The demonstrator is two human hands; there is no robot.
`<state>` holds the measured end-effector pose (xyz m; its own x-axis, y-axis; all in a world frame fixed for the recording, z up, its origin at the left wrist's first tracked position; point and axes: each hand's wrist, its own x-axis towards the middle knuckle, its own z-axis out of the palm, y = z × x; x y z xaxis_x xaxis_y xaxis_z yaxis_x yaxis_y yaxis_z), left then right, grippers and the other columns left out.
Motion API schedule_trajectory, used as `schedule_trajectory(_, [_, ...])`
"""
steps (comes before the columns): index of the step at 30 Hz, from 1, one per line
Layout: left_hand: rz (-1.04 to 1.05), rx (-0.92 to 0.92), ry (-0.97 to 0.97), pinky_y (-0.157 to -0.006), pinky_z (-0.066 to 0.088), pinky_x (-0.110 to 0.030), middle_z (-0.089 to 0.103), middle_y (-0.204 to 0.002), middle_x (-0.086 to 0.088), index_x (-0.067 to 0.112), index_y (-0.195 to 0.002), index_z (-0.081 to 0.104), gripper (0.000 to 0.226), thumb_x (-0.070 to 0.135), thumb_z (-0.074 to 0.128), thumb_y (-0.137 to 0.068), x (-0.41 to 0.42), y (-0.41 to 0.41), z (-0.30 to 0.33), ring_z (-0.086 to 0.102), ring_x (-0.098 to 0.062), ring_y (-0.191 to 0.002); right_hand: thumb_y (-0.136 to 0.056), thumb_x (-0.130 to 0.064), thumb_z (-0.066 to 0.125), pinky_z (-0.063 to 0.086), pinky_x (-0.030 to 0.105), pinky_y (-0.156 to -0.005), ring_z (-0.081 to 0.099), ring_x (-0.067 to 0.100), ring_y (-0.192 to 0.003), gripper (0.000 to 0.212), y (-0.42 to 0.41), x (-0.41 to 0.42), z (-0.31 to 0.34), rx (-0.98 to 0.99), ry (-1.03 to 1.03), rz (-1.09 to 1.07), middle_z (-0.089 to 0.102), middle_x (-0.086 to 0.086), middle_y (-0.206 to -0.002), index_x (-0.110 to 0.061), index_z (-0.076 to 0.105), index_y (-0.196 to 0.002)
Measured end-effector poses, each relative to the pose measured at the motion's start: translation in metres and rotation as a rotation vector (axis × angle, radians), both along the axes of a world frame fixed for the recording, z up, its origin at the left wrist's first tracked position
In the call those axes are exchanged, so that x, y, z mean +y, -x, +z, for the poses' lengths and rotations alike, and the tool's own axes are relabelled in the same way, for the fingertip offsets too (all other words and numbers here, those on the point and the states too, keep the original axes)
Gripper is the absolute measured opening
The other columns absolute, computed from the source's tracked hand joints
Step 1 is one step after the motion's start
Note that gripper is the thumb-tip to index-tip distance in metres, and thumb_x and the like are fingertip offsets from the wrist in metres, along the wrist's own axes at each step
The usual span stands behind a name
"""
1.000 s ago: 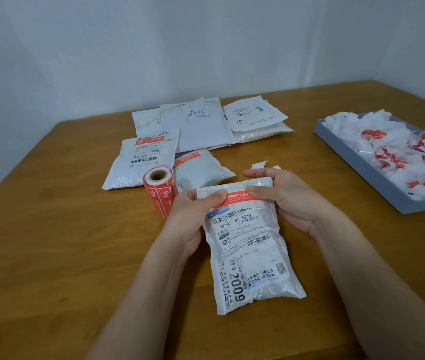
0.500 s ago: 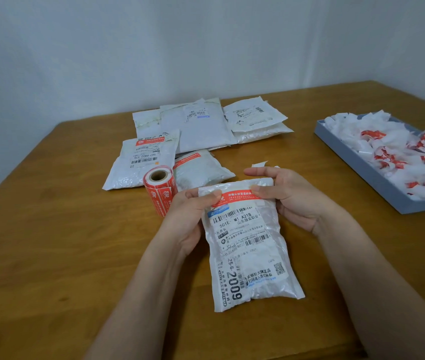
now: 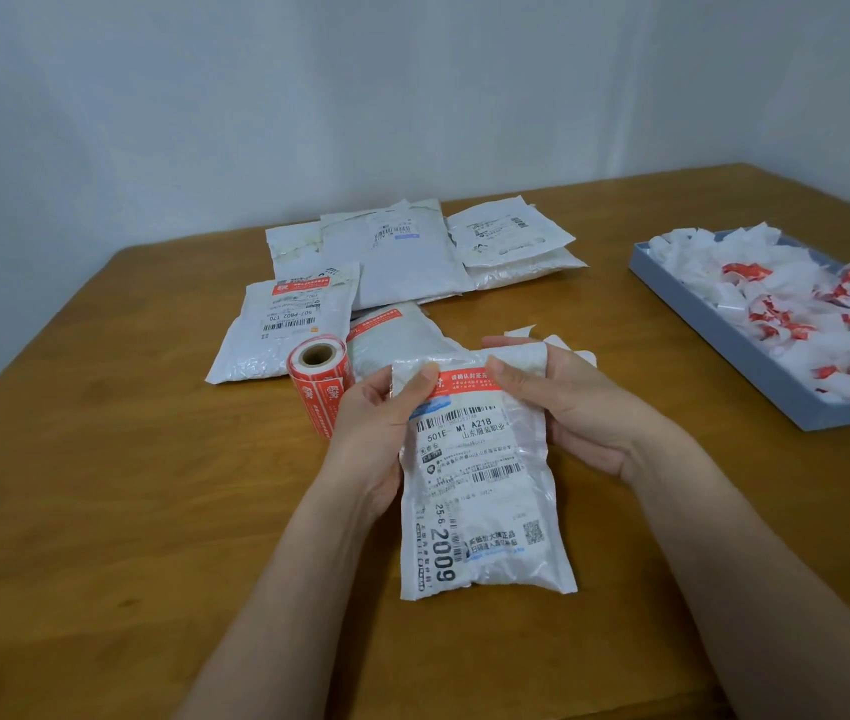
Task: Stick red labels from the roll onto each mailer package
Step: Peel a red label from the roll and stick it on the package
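Note:
A white mailer package (image 3: 480,491) with a printed shipping slip lies lengthwise in front of me, its top end lifted. A red label (image 3: 467,380) runs across that top end. My left hand (image 3: 376,433) holds the package's upper left corner, thumb pressed on the label's left end. My right hand (image 3: 558,402) grips the upper right corner, thumb on the label's right end. The roll of red labels (image 3: 320,379) stands on the table just left of my left hand.
Several white mailers (image 3: 392,257) lie at the back of the wooden table (image 3: 101,511); two nearer ones (image 3: 288,319) carry red labels. A blue-grey tray (image 3: 714,345) of crumpled white and red backing scraps sits at the right.
Both thumbs have slid a little along the red label and the package's top has tilted slightly. The roll and other mailers have not moved.

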<state>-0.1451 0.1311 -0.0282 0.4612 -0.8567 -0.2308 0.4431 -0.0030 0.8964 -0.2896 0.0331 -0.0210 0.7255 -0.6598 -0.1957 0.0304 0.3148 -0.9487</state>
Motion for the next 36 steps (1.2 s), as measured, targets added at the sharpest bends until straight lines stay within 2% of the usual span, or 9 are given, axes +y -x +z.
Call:
schedule_trajectory(4, [0.015, -0.128, 0.017, -0.069, 0.060, -0.033, 0.075, -0.093, -0.014, 0.004, -0.098, 0.066, 0.018, 0.018, 0.068, -0.087, 0.000, 0.002, 0.001, 0.073, -0.025, -0.082, -0.059, -0.015, 0.080, 0.052, 0.042, -0.095, 0.069, 0.026, -0.102, 0.074, -0.004, 0.000, -0.004, 0.000, -0.030, -0.076, 0.072, 0.013, -0.108, -0.012, 0.052, -0.127])
schedule_trajectory(9, [-0.132, -0.153, -0.019, -0.073, 0.059, -0.037, 0.074, -0.097, -0.014, 0.006, -0.106, 0.066, 0.024, 0.019, 0.069, -0.086, 0.002, 0.007, 0.000, 0.072, -0.028, -0.090, -0.054, -0.008, 0.084, 0.053, 0.046, -0.093, 0.069, 0.029, -0.100, 0.075, -0.004, -0.001, -0.005, -0.019, -0.033, -0.160, 0.071, 0.016, -0.107, -0.011, 0.056, -0.124])
schedule_trajectory(15, [-0.146, -0.167, -0.065, -0.083, 0.057, -0.044, 0.074, -0.099, -0.016, 0.002, -0.109, 0.064, 0.028, 0.018, 0.070, -0.087, 0.001, 0.010, -0.003, 0.072, -0.031, -0.091, -0.040, -0.024, 0.094, 0.052, 0.048, -0.094, 0.070, 0.028, -0.100, 0.089, -0.007, 0.001, -0.007, 0.038, 0.015, -0.141, 0.072, 0.014, -0.105, -0.011, 0.058, -0.120])
schedule_trajectory(17, [-0.128, -0.182, -0.080, -0.082, 0.057, -0.044, 0.074, -0.097, -0.015, 0.004, -0.105, 0.066, 0.026, 0.017, 0.073, -0.084, 0.000, 0.011, -0.005, 0.072, -0.030, -0.089, -0.035, -0.026, 0.095, 0.053, 0.047, -0.094, 0.069, 0.028, -0.100, 0.092, -0.008, 0.001, -0.008, 0.063, 0.027, -0.152, 0.072, 0.013, -0.105, -0.012, 0.059, -0.119])
schedule_trajectory(22, [-0.063, -0.162, -0.088, -0.064, 0.058, -0.033, 0.075, -0.090, -0.014, 0.006, -0.094, 0.067, 0.017, 0.010, 0.076, -0.081, -0.001, 0.012, -0.004, 0.073, -0.029, -0.081, -0.039, -0.018, 0.090, 0.054, 0.047, -0.091, 0.070, 0.028, -0.097, 0.079, -0.008, 0.002, -0.008, 0.063, 0.031, -0.193, 0.073, 0.013, -0.102, -0.014, 0.062, -0.113])
schedule_trajectory(26, [-0.016, -0.149, -0.094, -0.069, 0.058, -0.038, 0.075, -0.086, -0.014, 0.009, -0.085, 0.064, 0.014, 0.007, 0.077, -0.079, -0.002, 0.015, -0.004, 0.073, -0.030, -0.079, -0.049, -0.010, 0.089, 0.055, 0.048, -0.088, 0.071, 0.028, -0.092, 0.062, -0.008, 0.003, -0.007, 0.099, 0.036, -0.214, 0.074, 0.012, -0.096, -0.012, 0.064, -0.106])
schedule_trajectory(29, [0.018, -0.117, -0.097, -0.071, 0.057, -0.041, 0.075, -0.078, -0.013, 0.015, -0.073, 0.058, 0.022, 0.004, 0.076, -0.079, -0.003, 0.017, -0.003, 0.073, -0.030, -0.076, -0.059, -0.003, 0.087, 0.055, 0.049, -0.087, 0.072, 0.029, -0.091, 0.052, -0.008, 0.002, -0.008, 0.120, 0.049, -0.221, 0.074, 0.012, -0.094, -0.009, 0.064, -0.105])
schedule_trajectory(33, [-0.004, -0.110, -0.107, -0.068, 0.058, -0.038, 0.075, -0.084, -0.015, 0.008, -0.084, 0.065, 0.011, 0.004, 0.074, -0.081, -0.003, 0.014, -0.004, 0.073, -0.029, -0.078, -0.066, 0.002, 0.083, 0.057, 0.048, -0.083, 0.073, 0.029, -0.085, 0.041, -0.008, 0.002, -0.007, 0.112, 0.043, -0.236, 0.075, 0.012, -0.092, -0.005, 0.063, -0.101])
schedule_trajectory(36, [-0.002, -0.095, -0.127, -0.064, 0.059, -0.034, 0.075, -0.086, -0.014, 0.005, -0.092, 0.067, 0.011, 0.004, 0.072, -0.082, -0.004, 0.012, -0.005, 0.074, -0.027, -0.079, -0.072, 0.005, 0.078, 0.058, 0.045, -0.082, 0.073, 0.029, -0.085, 0.034, -0.008, 0.000, -0.007, 0.101, 0.044, -0.235, 0.074, 0.014, -0.094, -0.003, 0.063, -0.101])
